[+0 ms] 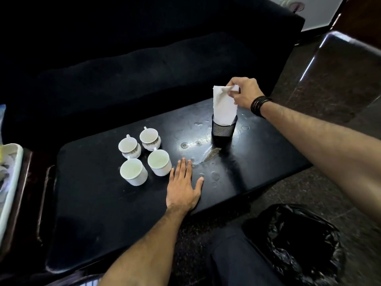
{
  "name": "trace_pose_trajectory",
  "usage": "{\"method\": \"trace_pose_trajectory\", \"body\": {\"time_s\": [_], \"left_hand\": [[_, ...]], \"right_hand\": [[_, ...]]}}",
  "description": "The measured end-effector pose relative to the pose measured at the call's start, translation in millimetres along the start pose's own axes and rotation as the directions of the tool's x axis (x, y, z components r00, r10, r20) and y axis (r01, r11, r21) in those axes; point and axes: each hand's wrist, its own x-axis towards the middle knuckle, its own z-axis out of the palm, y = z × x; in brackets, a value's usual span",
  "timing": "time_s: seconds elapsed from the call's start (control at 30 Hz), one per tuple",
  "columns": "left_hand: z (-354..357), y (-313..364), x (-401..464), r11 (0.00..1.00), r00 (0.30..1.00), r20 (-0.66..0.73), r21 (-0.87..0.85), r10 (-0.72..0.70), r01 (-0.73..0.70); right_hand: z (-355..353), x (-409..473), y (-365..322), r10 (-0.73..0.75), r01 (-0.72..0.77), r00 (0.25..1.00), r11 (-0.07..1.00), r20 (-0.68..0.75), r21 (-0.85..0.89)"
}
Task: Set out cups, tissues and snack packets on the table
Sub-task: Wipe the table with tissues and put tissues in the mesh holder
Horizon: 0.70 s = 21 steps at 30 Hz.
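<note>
Several white cups [144, 155] stand close together, upright, on the black table [99, 213], left of centre. A white tissue [223, 108] stands upright in a black mesh holder [223, 132] on the far right part of the table. My right hand [244, 91] pinches the top edge of the tissue, its wrist wearing dark bands. My left hand [184, 186] lies flat on the table with fingers spread, just right of the nearest cups, and it holds nothing. No snack packets are in view.
A dark sofa [144, 58] runs along the far side of the table. A pale tray [10, 182] with white items sits at the left edge. A black plastic bag [299, 244] lies on the floor at lower right. Wet marks dot the table near the holder.
</note>
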Motion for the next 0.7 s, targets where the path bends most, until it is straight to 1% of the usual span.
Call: {"method": "trace_pose_trajectory", "body": {"time_s": [0.13, 0.23, 0.3, 0.37, 0.47, 0.53, 0.6, 0.7], "left_hand": [[0.8, -0.5, 0.2, 1.000, 1.000, 0.000, -0.004, 0.000, 0.000], [1.4, -0.6, 0.8, 1.000, 1.000, 0.003, -0.007, -0.001, 0.001], [1.5, -0.5, 0.3, 1.000, 1.000, 0.001, -0.002, -0.002, 0.002], [1.2, -0.6, 1.1, 1.000, 1.000, 0.000, -0.002, -0.002, 0.002], [1.3, -0.6, 1.0, 1.000, 1.000, 0.003, 0.000, -0.005, 0.005], [1.1, -0.6, 0.8, 1.000, 1.000, 0.000, -0.006, -0.007, 0.007], [1.2, -0.7, 1.1, 1.000, 1.000, 0.001, -0.006, -0.007, 0.007], [0.9, -0.4, 0.4, 1.000, 1.000, 0.000, -0.007, -0.009, 0.009]], "right_hand": [[1.8, 4.1, -1.1, -0.054, 0.054, 0.998, 0.999, -0.035, 0.005], [0.5, 3.6, -0.7, -0.127, 0.127, 0.992, 0.992, 0.022, -0.022], [-0.9, 3.9, 2.2, -0.150, 0.150, 0.989, 0.989, 0.004, -0.012], [-2.7, 2.3, 3.5, -0.127, 0.127, 0.992, 0.992, -0.016, 0.019], [0.0, -1.9, 8.4, -0.115, 0.115, 0.993, 0.993, 0.003, 0.026], [5.5, -6.3, 11.7, -0.082, 0.081, 0.996, 0.996, 0.020, 0.044], [13.1, -9.3, 15.7, -0.041, 0.040, 0.999, 0.999, 0.031, 0.017], [22.6, -12.1, 20.1, 0.049, -0.047, 0.998, 0.995, 0.027, -0.090]]}}
